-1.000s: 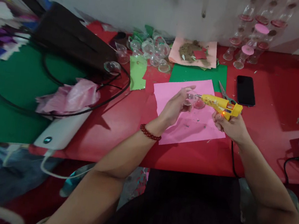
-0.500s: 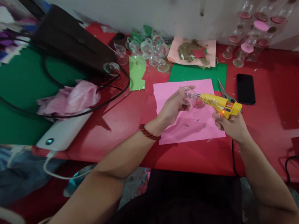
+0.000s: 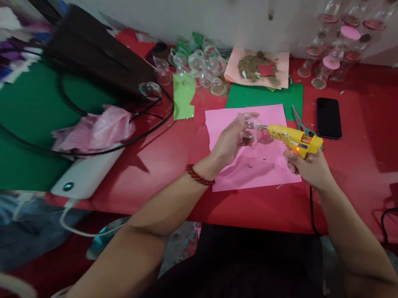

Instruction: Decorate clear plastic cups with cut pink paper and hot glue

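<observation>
- The person's left arm rises from the near left, its upper arm (image 3: 115, 269) running up to a bent elbow.
- The left forearm (image 3: 174, 192) slants away to the right, toward the far side.
- The left hand (image 3: 229, 140) is turned with its back mostly leftward; one finger (image 3: 249, 115) stretches rightward at the far side, others curve inward below it.
- The right arm comes in from the near right, its forearm (image 3: 352, 230) slanting far and left.
- The right hand (image 3: 304, 164) is a tight grip, its folded fingers (image 3: 292, 165) toward the left.
- Both hands are raised before the torso (image 3: 252, 276), near each other yet apart.
</observation>
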{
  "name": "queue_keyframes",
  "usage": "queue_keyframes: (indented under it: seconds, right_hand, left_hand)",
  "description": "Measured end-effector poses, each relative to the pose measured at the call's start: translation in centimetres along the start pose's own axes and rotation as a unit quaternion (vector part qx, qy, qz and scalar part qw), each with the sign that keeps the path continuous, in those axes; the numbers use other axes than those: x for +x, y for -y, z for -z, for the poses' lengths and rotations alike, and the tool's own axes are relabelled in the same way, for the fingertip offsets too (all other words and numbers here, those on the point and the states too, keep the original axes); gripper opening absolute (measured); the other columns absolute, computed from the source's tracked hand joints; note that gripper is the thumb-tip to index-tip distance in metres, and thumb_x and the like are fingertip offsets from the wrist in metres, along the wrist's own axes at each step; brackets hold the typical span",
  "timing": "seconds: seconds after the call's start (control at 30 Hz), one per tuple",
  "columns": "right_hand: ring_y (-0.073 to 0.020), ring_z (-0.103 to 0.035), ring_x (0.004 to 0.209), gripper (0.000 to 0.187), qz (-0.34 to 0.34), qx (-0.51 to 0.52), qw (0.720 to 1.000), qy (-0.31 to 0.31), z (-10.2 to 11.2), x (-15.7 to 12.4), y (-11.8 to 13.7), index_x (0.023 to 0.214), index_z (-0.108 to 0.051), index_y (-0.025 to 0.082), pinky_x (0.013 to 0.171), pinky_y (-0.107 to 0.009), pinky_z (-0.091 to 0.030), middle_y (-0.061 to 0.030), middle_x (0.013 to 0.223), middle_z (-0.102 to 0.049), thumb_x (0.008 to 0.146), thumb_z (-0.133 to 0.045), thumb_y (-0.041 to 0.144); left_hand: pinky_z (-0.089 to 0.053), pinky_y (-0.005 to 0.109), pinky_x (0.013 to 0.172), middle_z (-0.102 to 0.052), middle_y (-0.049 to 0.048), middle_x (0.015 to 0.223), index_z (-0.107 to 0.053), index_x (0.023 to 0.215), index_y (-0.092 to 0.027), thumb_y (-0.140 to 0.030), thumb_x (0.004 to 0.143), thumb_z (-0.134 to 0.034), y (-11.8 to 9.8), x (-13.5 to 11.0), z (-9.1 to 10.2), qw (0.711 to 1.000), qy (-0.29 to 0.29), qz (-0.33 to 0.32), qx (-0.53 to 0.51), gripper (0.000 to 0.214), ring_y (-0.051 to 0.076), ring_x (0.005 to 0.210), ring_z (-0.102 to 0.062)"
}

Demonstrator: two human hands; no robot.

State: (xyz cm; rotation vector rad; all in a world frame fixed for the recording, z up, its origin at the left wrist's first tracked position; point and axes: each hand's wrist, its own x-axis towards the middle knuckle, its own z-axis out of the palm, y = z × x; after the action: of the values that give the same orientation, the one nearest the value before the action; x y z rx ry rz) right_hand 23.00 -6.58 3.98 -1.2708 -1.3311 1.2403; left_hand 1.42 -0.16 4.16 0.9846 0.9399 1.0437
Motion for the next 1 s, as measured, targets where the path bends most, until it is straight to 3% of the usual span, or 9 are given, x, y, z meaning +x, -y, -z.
queue_keyframes:
  seconds: [0.63,1.0]
  right_hand:
    - [-0.0077,-0.045,0.040,0.033,0.000,-0.021,0.999,0.036,-0.07,-0.19,-0.54,0.083,-0.058,0.023,0.041,-0.025,-0.031,0.0076,0.052,-0.051,0.087,-0.077,0.048]
    - [-0.0068,-0.046,0.043,0.051,0.029,0.001,0.999,0.016,-0.24,-0.07,-0.26,0.072,-0.052,0.023,0.041,-0.024,-0.035,0.0064,0.053,-0.050,0.084,-0.080,0.064]
  left_hand:
    - [-0.045,0.026,0.060,-0.071,0.0040,0.094,-0.072,0.107,-0.024,-0.064,0.106,-0.053,0.00,0.13,0.07,1.000,-0.017,-0.017,-0.009,0.044,0.010,0.061,-0.049]
    - [-0.045,0.024,0.059,-0.067,0.0033,0.104,-0.071,0.114,-0.027,-0.061,0.107,-0.052,0.73,-0.24,0.24,0.999,0.016,-0.014,0.027,0.040,0.008,0.063,-0.054]
